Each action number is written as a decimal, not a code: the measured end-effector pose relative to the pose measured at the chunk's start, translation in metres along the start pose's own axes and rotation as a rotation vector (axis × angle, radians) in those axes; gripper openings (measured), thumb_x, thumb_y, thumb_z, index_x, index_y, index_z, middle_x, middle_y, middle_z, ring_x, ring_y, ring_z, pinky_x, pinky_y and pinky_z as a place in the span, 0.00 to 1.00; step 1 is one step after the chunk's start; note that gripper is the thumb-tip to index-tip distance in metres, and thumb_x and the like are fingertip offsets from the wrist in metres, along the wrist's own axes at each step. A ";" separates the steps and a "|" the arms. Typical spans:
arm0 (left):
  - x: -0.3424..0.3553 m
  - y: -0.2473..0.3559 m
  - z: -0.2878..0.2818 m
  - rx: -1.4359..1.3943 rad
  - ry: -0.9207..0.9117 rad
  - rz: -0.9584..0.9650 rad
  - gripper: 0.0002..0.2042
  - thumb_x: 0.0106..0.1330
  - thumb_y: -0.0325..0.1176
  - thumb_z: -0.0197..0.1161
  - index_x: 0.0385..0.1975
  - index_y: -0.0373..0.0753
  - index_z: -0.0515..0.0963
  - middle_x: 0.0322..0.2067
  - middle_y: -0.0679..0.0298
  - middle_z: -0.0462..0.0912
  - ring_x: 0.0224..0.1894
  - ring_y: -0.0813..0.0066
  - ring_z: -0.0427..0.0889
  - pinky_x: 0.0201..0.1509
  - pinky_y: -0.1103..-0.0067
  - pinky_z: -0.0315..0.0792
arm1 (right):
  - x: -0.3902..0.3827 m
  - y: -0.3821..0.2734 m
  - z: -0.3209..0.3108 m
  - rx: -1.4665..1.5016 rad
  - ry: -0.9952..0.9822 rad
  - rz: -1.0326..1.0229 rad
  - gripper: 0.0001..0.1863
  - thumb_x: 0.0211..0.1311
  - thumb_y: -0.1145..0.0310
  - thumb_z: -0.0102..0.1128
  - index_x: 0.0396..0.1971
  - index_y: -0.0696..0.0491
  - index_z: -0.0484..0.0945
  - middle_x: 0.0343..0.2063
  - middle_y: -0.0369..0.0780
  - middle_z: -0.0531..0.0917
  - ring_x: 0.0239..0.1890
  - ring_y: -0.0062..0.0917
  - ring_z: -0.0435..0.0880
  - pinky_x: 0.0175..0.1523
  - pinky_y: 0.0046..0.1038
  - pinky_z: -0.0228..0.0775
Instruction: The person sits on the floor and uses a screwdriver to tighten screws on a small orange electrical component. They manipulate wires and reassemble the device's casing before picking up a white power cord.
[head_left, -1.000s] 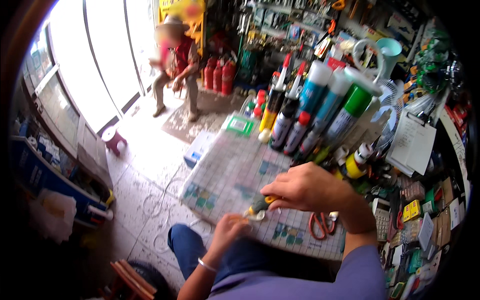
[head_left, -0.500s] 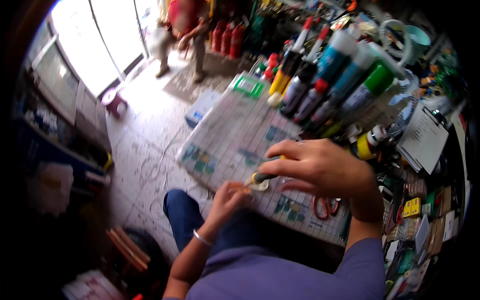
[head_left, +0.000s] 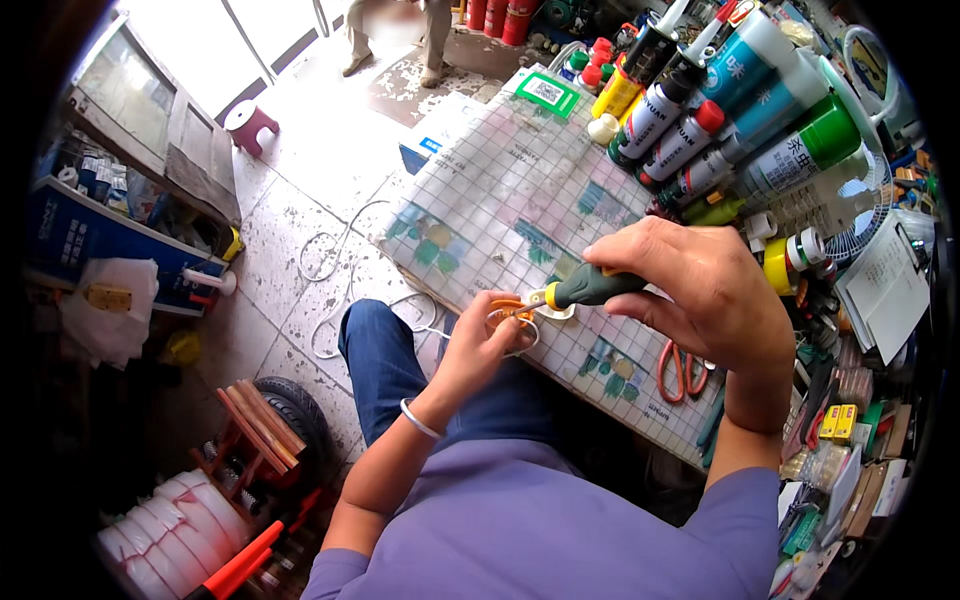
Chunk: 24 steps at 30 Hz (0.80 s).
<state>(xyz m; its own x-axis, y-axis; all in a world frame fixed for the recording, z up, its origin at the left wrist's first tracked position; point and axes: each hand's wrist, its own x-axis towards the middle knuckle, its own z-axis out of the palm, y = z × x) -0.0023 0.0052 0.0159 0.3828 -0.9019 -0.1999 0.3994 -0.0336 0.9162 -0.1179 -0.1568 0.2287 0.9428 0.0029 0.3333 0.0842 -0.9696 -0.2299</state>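
Observation:
In my right hand (head_left: 685, 290) is a dark green screwdriver (head_left: 587, 288) with a yellow collar, its shaft angled down-left into a small orange piece (head_left: 503, 308). My left hand (head_left: 480, 340) pinches that orange piece, with white cord (head_left: 527, 343) looped at it, over the front edge of the gridded tabletop (head_left: 470, 230). A small pale round part (head_left: 560, 312) lies under the screwdriver's collar, partly hidden. Red-handled scissors (head_left: 677, 375) rest on the tabletop right of my hands.
Spray cans and tubes (head_left: 690, 140) crowd the table's back right; cluttered small goods (head_left: 845, 430) line the right. A seated person's legs (head_left: 405, 35) show beyond. Cord (head_left: 335, 250) lies on the tiled floor (head_left: 270, 240). A stool (head_left: 250, 125) and wheeled item (head_left: 280, 420) are at left.
The view has tipped down, so the person beyond shows only by the legs. My right hand has moved right relative to my left, showing more screwdriver handle; both still hold their things.

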 end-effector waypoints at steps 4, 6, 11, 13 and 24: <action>0.001 -0.002 0.000 0.082 0.009 0.036 0.12 0.71 0.26 0.53 0.51 0.31 0.69 0.40 0.58 0.82 0.38 0.75 0.83 0.43 0.80 0.79 | 0.000 -0.004 -0.007 -0.049 -0.055 0.083 0.21 0.54 0.49 0.67 0.32 0.51 0.72 0.19 0.38 0.77 0.21 0.34 0.80 0.26 0.32 0.68; 0.000 -0.001 0.000 0.112 0.011 0.032 0.12 0.71 0.26 0.53 0.51 0.31 0.68 0.40 0.57 0.82 0.38 0.75 0.84 0.43 0.80 0.79 | -0.005 -0.005 -0.006 -0.047 -0.055 0.122 0.23 0.52 0.47 0.68 0.30 0.51 0.71 0.17 0.38 0.77 0.20 0.35 0.79 0.25 0.32 0.68; 0.000 -0.001 -0.002 0.094 0.010 0.065 0.12 0.71 0.26 0.54 0.51 0.31 0.68 0.42 0.56 0.82 0.39 0.75 0.83 0.45 0.79 0.79 | -0.023 0.003 0.005 0.158 0.223 0.342 0.20 0.55 0.52 0.71 0.33 0.53 0.74 0.19 0.35 0.78 0.19 0.23 0.79 0.28 0.24 0.69; 0.001 -0.003 -0.005 -0.022 0.020 0.049 0.13 0.71 0.27 0.54 0.52 0.31 0.68 0.43 0.55 0.82 0.39 0.75 0.83 0.45 0.77 0.80 | -0.048 0.011 0.012 0.368 0.468 0.520 0.18 0.57 0.58 0.71 0.37 0.54 0.75 0.24 0.35 0.79 0.24 0.18 0.78 0.32 0.21 0.70; -0.006 0.027 -0.013 -0.451 0.055 0.039 0.15 0.69 0.26 0.55 0.54 0.31 0.67 0.49 0.50 0.79 0.40 0.71 0.84 0.51 0.71 0.80 | -0.144 0.016 0.129 -0.382 0.378 0.707 0.19 0.53 0.68 0.70 0.43 0.53 0.73 0.46 0.46 0.79 0.50 0.38 0.78 0.44 0.35 0.73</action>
<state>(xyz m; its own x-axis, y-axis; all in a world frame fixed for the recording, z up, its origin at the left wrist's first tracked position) 0.0166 0.0151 0.0374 0.4436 -0.8742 -0.1977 0.7023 0.2020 0.6827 -0.2104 -0.1411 0.0595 0.5584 -0.6428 0.5244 -0.6541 -0.7299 -0.1982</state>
